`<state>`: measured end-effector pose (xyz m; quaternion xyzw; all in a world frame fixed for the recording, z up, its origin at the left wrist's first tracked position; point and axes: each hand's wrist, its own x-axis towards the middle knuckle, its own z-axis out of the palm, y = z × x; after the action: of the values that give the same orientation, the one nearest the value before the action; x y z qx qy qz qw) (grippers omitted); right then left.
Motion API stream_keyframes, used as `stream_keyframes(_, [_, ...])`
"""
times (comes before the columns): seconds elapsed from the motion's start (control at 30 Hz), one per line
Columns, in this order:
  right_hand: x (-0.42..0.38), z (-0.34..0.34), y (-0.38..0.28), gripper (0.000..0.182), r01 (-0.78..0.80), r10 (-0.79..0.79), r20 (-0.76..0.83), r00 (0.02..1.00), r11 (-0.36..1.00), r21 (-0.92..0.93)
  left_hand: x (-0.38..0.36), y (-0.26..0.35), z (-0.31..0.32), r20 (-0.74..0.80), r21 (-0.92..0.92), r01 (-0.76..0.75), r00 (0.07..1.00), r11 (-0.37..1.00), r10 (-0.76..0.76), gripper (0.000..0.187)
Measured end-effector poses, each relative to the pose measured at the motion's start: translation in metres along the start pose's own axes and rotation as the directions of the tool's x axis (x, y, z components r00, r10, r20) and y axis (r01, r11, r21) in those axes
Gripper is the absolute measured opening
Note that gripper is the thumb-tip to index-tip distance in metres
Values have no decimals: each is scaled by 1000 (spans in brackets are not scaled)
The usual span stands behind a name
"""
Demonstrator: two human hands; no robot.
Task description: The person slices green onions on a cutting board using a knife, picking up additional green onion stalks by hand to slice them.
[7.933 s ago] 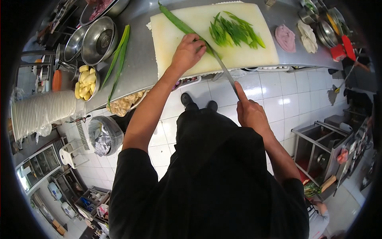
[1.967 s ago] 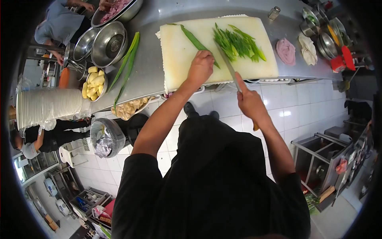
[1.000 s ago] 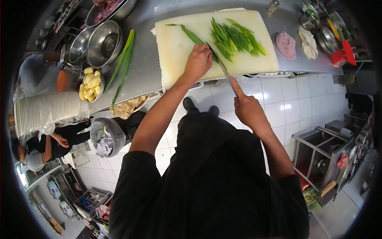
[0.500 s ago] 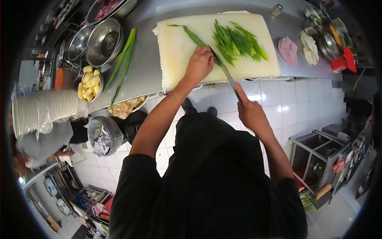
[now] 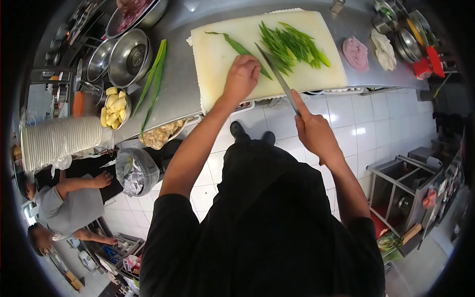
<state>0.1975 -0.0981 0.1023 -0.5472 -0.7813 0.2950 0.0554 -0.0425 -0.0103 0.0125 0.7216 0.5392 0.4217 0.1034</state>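
Note:
My right hand [image 5: 317, 136] grips a long kitchen knife [image 5: 278, 76], forefinger stretched along it, the blade pointing away over the white cutting board [image 5: 215, 81]. Beside the blade, my left hand [image 5: 242, 76] is closed with curled fingers at a long green onion leaf [image 5: 236, 46]. The hand covers the leaf's near side, and whatever its fingertips hold is hidden. To the right of the blade tip lies a pile of cut green leaves [image 5: 294, 47]. Two long green leaves [image 5: 154, 79] rest on the steel counter left of the board.
Metal bowls [image 5: 129, 58], a bowl of peeled yellow pieces [image 5: 116, 106] and wrapped stacked containers [image 5: 62, 141] stand left. Pink [image 5: 355, 53] and white cloths [image 5: 383, 49] lie right. A lined bin [image 5: 136, 173] is below; a person in a grey shirt [image 5: 71, 205] is at far left.
The knife has come away from the leaf and sits a little right of my left hand, its tip now showing. The person at left has moved further into view.

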Motion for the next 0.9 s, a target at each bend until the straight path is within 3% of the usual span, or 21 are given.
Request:
stream_keyframes(0.2, [-6, 12, -7, 70, 6, -7, 22, 1000, 998, 63, 16, -22, -6, 34, 111, -59, 998, 992, 55, 7])
stream_keyframes(0.7, [11, 19, -14, 70, -63, 53, 131, 990, 995, 73, 10, -25, -2, 77, 66, -8, 997, 998, 3, 8])
stream_keyframes(0.8, [28, 28, -13, 71, 26, -26, 28, 999, 1000, 9, 11, -26, 0, 60, 61, 0, 998, 998, -4, 8])
stream_keyframes(0.9, [16, 14, -18, 75, -85, 77, 142, 987, 995, 53, 11, -24, -2, 78, 84, 8, 997, 996, -15, 8])
